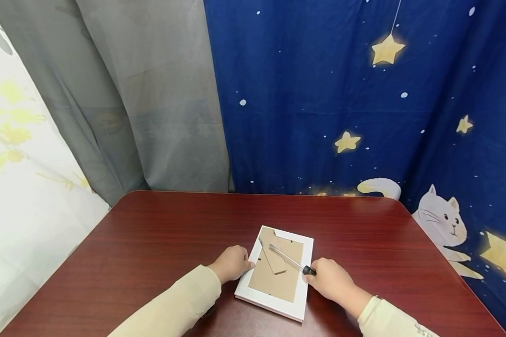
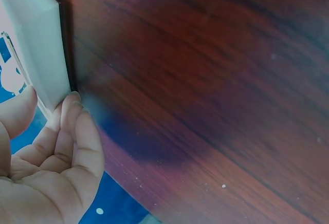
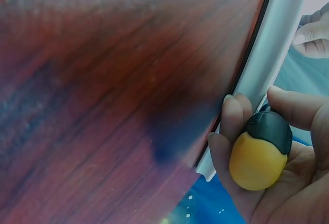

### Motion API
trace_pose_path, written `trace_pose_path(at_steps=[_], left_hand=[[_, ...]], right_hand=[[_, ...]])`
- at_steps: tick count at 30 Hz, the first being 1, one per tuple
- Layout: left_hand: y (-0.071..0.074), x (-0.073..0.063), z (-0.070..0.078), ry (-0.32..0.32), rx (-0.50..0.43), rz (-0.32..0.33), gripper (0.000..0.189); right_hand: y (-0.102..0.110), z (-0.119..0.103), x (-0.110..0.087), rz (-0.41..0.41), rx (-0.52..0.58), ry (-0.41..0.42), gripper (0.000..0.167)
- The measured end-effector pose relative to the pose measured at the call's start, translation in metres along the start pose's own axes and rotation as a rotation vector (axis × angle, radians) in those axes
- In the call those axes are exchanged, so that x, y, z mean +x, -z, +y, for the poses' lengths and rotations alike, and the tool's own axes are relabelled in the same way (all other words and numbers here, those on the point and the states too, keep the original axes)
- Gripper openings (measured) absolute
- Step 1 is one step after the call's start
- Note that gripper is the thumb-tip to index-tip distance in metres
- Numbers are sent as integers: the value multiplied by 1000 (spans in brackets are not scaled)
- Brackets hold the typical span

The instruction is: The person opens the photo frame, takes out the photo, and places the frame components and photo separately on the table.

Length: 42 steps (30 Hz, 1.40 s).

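White picture frame [image 1: 274, 303] lies back side up on the near part of the dark red wood-grain table [image 1: 164, 224], between the two hands. Brown backing board [image 1: 270, 283] with a hinged stand [image 1: 274, 262] fills its middle. The left hand [image 1: 232, 263] grips the frame's left edge, fingers bent beneath the thumb. The right hand [image 1: 332, 279], at the right edge, curls round the black-and-yellow handle of a screwdriver [image 3: 260, 149]. Its metal shaft slants to the far left, the tip over the stand; whether they touch cannot be told. Blue star-patterned curtain [image 1: 299, 93] hangs beyond the table.
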<state>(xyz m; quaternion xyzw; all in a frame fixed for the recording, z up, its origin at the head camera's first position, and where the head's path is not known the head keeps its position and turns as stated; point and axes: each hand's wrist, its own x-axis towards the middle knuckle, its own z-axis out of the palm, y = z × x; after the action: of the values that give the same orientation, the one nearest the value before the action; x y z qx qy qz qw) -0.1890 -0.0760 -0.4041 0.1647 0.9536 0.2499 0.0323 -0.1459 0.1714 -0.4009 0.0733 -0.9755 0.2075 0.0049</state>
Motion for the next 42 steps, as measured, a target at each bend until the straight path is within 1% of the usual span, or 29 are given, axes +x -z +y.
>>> trace_pose_path(at_steps=[8, 16, 24, 32, 42], left_hand=[[3, -5, 3, 11, 3, -4, 35], [4, -8, 4, 26, 8, -12, 35], [3, -12, 4, 17, 0, -6, 35], [2, -14, 4, 19, 0, -5, 35], [2, -17, 6, 31, -16, -6, 35]], right_hand=[[1, 1, 5, -15, -2, 4, 32], [4, 2, 10, -45, -3, 4, 26], [4, 5, 15, -51, -10, 27, 25], [4, 7, 19, -59, -8, 63, 30], [5, 9, 23, -83, 0, 70, 27]])
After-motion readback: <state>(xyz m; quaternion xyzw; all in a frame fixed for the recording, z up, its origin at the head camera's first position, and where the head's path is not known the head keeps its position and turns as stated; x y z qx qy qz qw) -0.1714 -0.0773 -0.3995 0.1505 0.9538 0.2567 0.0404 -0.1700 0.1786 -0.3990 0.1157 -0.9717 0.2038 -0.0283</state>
